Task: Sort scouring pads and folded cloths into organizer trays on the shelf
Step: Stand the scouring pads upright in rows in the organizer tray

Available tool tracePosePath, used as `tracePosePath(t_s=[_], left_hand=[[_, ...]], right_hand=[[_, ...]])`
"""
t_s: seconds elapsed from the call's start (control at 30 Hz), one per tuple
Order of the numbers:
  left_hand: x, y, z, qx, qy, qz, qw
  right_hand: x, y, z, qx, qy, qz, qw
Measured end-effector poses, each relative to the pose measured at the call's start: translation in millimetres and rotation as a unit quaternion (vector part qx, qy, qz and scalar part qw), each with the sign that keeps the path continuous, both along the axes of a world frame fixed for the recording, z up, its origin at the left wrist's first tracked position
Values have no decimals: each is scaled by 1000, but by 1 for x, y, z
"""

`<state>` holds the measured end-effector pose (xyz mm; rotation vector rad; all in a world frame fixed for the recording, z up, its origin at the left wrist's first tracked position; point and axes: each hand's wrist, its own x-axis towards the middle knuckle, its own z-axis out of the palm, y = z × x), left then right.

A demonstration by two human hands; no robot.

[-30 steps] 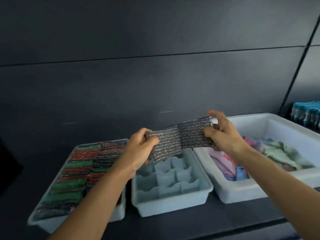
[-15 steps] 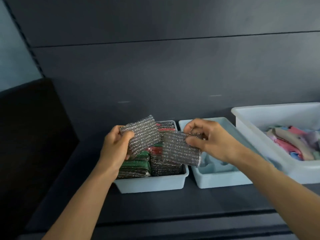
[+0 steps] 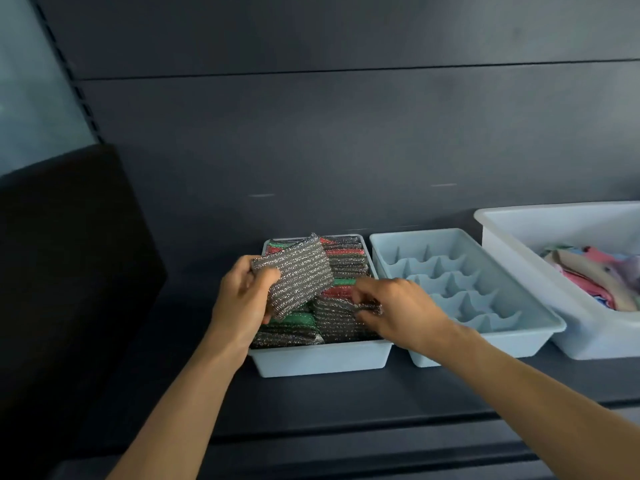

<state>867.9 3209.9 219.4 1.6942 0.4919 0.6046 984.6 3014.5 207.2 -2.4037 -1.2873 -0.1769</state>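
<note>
My left hand grips a silver scouring pad and holds it tilted above the left tray, which is packed with rows of silver, green and red pads. My right hand presses a second silver pad down among the pads at the tray's front right, fingers still pinched on its edge. Beside it stands a pale blue divided organizer tray with nothing in its compartments. Folded cloths in pink, cream and blue lie in a white bin at the far right.
The trays sit on a dark shelf against a dark back panel. A black block stands at the left end of the shelf. Bare shelf surface runs in front of the trays.
My right hand has lowered its silver pad from mid-air into the left tray. My left hand stays raised with its pad. The view has shifted slightly left.
</note>
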Motion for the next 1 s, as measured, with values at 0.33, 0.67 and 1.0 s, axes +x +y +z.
tracePosePath(t_s=[0.33, 0.67, 1.0], left_hand=[[6, -6, -5, 24, 10, -40, 999], [0, -7, -6, 42, -1, -69, 997], [6, -19, -4, 130, 7, -181, 975]], right_hand=[[7, -5, -5, -61, 17, 9, 998], [12, 4, -4, -137, 5, 20, 990], [-1, -7, 32, 87, 94, 70, 989]])
